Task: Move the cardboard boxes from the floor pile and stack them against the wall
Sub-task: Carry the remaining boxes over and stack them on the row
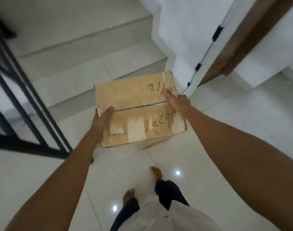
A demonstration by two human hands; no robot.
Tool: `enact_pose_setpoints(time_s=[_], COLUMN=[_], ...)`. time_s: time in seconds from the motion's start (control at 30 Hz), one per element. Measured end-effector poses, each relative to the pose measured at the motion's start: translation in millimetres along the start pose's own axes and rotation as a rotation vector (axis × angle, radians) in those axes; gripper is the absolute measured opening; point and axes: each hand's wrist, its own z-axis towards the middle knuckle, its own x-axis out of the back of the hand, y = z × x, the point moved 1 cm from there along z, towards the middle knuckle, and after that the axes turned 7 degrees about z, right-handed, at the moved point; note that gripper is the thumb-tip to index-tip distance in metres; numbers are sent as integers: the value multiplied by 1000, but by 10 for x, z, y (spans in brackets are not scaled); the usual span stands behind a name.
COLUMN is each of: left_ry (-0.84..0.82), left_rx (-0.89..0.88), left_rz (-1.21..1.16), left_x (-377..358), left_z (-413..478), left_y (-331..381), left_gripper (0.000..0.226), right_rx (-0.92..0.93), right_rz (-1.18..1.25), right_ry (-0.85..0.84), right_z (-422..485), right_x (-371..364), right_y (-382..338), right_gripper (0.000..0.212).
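Head view: cardboard box (139, 110) held up between my hands, left hand (101, 121) gripping its left edge, right hand (177, 101) gripping its right edge.

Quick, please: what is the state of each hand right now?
Left hand: grips the left edge of the cardboard box, thumb on top.
Right hand: grips the same box's right side, thumb on top.
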Motion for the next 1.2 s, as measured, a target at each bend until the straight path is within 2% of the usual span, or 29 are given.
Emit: enact_pose_setpoints(time_s=[0.07,0.17,0.23,0.37,0.47,0.63,0.7,0.9,1.07,1.2], left_ry=[-81,-171,-221,-387,-513,-740,-812,-1026,-1206,-1326], left_rx=[-7,-59,-91,-152,-217,-322,-365,-419,-471,-538], left_rz=[63,174,257,383,494,678,740,927,1042,1114], left_x=[-47,-209,-394,-857,-1305,-2133,-2435,-3209,-3665,-3877], left_z=[-85,-251,-361,-677,-1003,-1705,-2023,-3263,-4494,-5485], left_y=[202,490,640,835,906,839,701,58,-710,-1421], left_gripper=[90,83,83,100,97,77,69,72,72,66], right_rx=[5,-12,-39,-92,-148,-286,-340,-494,-657,-791], right_rz=[49,149,166,153,165,222,230,306,374,436], right_ry=[57,151,277,526,660,883,964,1163,1298,1385], right_z=[-238,-623,-890,-1454,-1892,-2757,-3140,-4397,-5683,-6644], right_x=[221,527,733,1140,1454,1950,2093,2316,2339,2283], right_y=[-64,-29,99,493,901,1637,1978,3127,4041,4742], right_gripper=[99,100,98,87,72,65,63,81,76,83])
